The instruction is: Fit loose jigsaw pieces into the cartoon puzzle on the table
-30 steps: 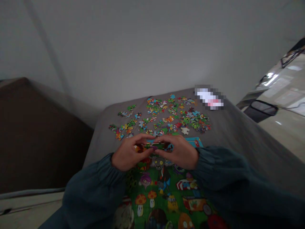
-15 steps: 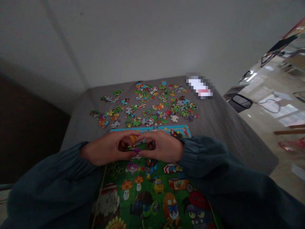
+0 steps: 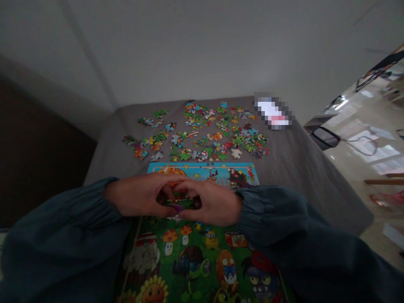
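Observation:
My left hand (image 3: 142, 195) and my right hand (image 3: 215, 203) meet over a cartoon puzzle picture (image 3: 176, 263), fingertips nearly touching. Between them they pinch a small jigsaw puzzle piece (image 3: 178, 207), purple and green; the fingers cover part of it, and I cannot tell if it is one piece or two joined. Both hands are closed around it with curved fingers. The picture's blue upper edge shows beyond the hands, while mushrooms, a sunflower and other figures show nearer me.
Many loose puzzle pieces (image 3: 189, 134) lie scattered over the grey tablecloth (image 3: 290, 164) beyond the picture. At the far right corner of the table is a blurred-out phone-like object (image 3: 273, 112). A wall (image 3: 189, 50) rises behind the table; eyeglass-like frames (image 3: 326, 137) appear at the right.
The view has shifted slightly, so the table and loose pieces appear a little higher and further right. My hands have come lower on the picture, uncovering more of its blue top edge.

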### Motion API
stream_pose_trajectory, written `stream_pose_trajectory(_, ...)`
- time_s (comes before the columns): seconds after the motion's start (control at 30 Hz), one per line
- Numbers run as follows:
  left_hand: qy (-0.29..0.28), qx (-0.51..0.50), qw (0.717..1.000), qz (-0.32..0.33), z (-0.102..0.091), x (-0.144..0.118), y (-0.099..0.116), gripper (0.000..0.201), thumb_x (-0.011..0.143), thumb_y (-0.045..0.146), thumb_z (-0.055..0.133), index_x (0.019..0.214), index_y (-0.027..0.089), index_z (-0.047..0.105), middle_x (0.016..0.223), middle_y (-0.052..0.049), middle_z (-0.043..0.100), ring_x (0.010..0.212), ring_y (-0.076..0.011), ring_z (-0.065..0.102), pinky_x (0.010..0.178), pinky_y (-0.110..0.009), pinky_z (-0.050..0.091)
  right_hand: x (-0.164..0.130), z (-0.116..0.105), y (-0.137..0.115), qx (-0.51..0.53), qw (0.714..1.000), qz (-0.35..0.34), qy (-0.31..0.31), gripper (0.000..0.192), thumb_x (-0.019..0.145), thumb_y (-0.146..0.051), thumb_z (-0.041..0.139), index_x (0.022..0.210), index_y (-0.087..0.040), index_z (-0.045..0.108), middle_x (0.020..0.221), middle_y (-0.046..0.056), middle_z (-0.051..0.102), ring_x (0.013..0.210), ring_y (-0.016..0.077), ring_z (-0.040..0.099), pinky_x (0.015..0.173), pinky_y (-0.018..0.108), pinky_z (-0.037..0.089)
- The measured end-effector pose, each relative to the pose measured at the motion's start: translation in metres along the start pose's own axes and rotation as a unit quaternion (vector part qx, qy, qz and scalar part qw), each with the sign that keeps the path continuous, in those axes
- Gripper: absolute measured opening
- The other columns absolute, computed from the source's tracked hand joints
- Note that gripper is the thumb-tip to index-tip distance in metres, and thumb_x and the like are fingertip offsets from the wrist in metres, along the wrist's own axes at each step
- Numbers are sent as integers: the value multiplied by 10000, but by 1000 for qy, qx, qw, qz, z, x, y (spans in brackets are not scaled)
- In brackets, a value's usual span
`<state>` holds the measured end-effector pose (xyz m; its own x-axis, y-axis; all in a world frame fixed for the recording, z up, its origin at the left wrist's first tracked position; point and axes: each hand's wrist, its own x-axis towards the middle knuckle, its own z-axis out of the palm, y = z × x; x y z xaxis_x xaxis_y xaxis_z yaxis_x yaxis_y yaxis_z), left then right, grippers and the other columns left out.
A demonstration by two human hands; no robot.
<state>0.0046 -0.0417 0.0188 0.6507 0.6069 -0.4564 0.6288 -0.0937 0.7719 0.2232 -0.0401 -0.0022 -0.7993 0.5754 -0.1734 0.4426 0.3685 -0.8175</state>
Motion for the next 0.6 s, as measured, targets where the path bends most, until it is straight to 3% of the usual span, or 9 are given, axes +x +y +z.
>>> stream_pose_trajectory(0.23,-18,46,999,-10,0,3,-1,433,800,393,698,1173,198,596,754,28,681,617,-141,621,511,-218,400,2,5,2,-8,1000,-7,-11,537,853,-319,748,1345,-166,594,935,30,751,724,163,659,681,289,467)
stream_pose_trajectory(0.33,-16,50,998,-17,0,3,-1,446,799,375,697,1198,202,599,755,35,679,608,-133,610,514,-215,400,2,6,3,-13,1000,-13,-3,534,868,-341,742,1352,-172,592,1060,59,761,755,164,679,678,283,483)
stream_pose_trajectory(0.47,-18,51,998,-26,-2,2,-1,446,796,394,718,1187,204,620,763,30,699,611,-124,609,539,-211,412,2,7,4,-41,999,-28,1,533,884,-343,731,1369,-172,591,1080,65,766,789,178,700,692,289,496)
stream_pose_trajectory(0.6,-26,17,999,-43,-7,-1,-2,553,831,460,707,1315,219,594,828,4,754,698,-157,664,588,-224,454,-1,2,3,-75,995,-66,-4,480,913,-358,708,1343,-162,621,1186,101,746,977,227,713,834,340,529)
